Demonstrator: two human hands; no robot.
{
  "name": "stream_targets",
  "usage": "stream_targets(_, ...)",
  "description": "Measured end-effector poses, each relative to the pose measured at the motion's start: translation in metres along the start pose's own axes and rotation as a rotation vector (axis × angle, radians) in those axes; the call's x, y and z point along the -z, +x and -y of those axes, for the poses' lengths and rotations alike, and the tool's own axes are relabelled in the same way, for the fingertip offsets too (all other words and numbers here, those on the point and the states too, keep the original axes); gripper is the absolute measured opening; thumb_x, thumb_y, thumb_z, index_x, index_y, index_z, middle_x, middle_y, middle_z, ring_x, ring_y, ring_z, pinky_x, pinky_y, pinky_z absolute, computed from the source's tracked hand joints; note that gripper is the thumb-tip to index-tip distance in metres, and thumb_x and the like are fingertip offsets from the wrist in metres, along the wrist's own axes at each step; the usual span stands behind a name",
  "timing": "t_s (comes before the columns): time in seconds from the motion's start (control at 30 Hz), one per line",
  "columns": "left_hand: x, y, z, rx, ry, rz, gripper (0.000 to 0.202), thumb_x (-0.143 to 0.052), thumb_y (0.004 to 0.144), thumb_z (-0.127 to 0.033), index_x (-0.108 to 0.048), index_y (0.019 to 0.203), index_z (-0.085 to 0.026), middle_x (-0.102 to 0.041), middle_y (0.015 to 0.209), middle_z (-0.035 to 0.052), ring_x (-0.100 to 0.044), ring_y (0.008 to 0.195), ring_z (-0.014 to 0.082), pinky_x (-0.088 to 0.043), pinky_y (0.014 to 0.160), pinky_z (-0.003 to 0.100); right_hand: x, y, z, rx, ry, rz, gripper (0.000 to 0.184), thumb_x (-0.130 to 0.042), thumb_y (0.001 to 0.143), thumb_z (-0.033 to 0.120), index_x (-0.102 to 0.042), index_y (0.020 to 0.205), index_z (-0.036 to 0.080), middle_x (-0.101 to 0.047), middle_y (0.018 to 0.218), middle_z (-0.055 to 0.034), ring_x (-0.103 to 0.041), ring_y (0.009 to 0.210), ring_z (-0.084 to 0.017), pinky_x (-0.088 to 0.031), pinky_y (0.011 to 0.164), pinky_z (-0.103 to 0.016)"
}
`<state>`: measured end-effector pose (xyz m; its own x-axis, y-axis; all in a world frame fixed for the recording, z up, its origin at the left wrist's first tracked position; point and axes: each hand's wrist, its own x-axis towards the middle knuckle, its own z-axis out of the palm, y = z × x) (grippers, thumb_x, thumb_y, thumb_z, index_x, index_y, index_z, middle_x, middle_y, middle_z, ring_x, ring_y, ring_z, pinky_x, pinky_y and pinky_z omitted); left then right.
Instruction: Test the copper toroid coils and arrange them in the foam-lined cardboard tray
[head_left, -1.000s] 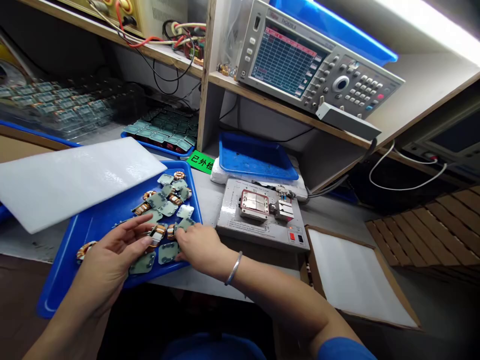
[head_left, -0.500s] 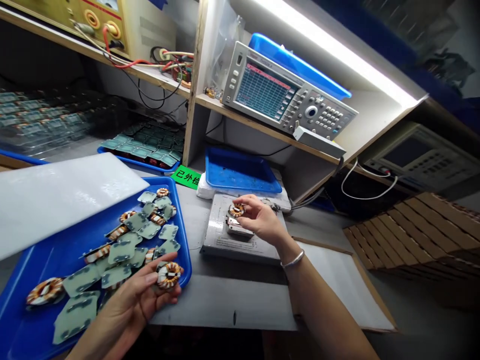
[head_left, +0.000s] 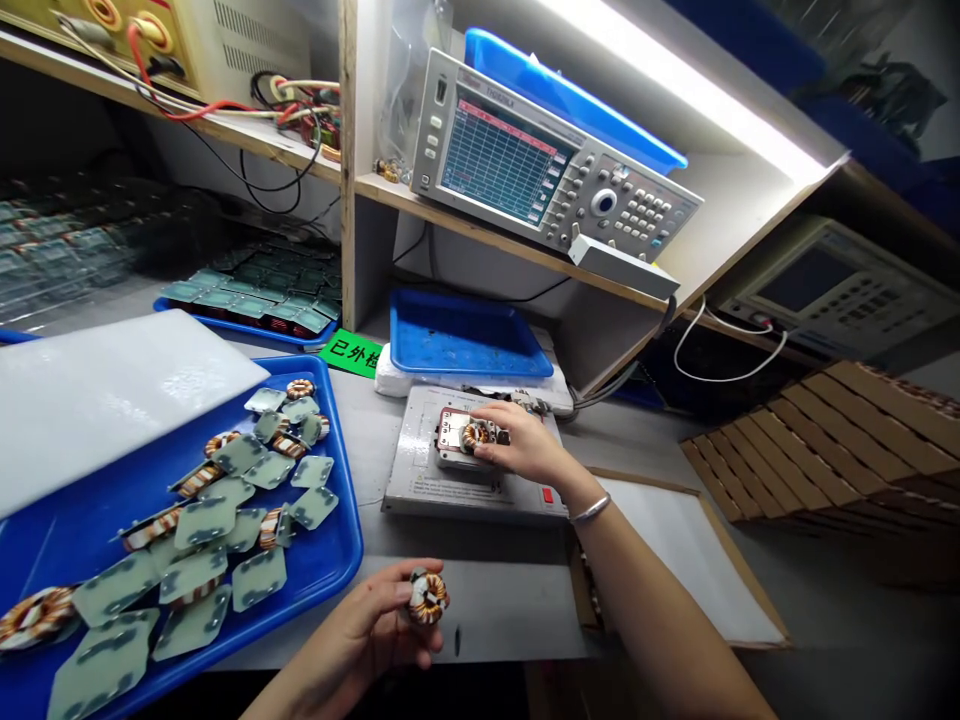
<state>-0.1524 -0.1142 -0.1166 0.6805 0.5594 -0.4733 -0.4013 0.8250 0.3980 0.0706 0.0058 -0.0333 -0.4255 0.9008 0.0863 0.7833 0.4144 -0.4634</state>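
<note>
My right hand (head_left: 521,445) presses a copper-wound toroid coil (head_left: 474,436) onto the metal test fixture (head_left: 452,432) on the grey base plate (head_left: 420,480); its fingers are closed round the coil. My left hand (head_left: 375,625) is low at the bench's front edge, pinching a second toroid coil (head_left: 427,596) off the surface. The blue tray (head_left: 330,560) at the left holds several more coils on pale green boards.
A white foam sheet (head_left: 112,385) overlaps the tray's far side. A smaller blue tray (head_left: 465,340) sits behind the fixture, under the shelf with the measuring instrument (head_left: 540,175). A cardboard tray with a white liner (head_left: 690,560) lies right; stacked brown dividers (head_left: 847,440) beyond.
My right hand carried a coil from the tray to the fixture and lowered it on. My left hand lifted another coil out of the tray and moved right, in front of the fixture.
</note>
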Motion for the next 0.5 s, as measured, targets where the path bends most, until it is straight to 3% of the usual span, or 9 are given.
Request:
stream_targets(0.2, 0.004, 0.011, 0.001, 0.021, -0.075, 0.060, 0.037, -0.054, 0.080, -0.027, -0.055, 0.115, -0.015, -0.066, 0.098, 0.0101, -0.063, 0.083, 0.0220, -0.046, 0.074, 0.034, 0.004, 0.008, -0.004, -0.041, -0.020, -0.159, 0.031, -0.057, 0.079, 0.021, -0.059, 0.110, 0.019, -0.062, 0.106, -0.0068, -0.053, 0.101, -0.018, -0.043, 0.088, -0.035)
stream_targets(0.37, 0.001, 0.009, -0.003, 0.043, -0.050, 0.032, 0.046, -0.055, 0.080, -0.030, -0.050, 0.121, -0.010, -0.064, 0.106, 0.0158, -0.063, 0.087, 0.0241, -0.047, 0.077, 0.035, -0.001, 0.008, -0.001, -0.025, -0.050, -0.120, 0.031, -0.057, 0.079, 0.019, -0.060, 0.109, 0.018, -0.062, 0.105, -0.0077, -0.054, 0.099, -0.018, -0.043, 0.089, -0.034)
stream_targets(0.5, 0.018, 0.023, 0.008, 0.047, -0.064, 0.011, 0.057, -0.064, 0.071, -0.037, -0.051, 0.120, -0.010, -0.065, 0.107, 0.0168, -0.064, 0.087, 0.0258, -0.048, 0.076, 0.034, -0.010, 0.006, 0.001, 0.002, -0.069, -0.135, 0.029, -0.056, 0.080, 0.019, -0.060, 0.109, 0.019, -0.061, 0.105, -0.0083, -0.053, 0.100, -0.020, -0.043, 0.090, -0.036)
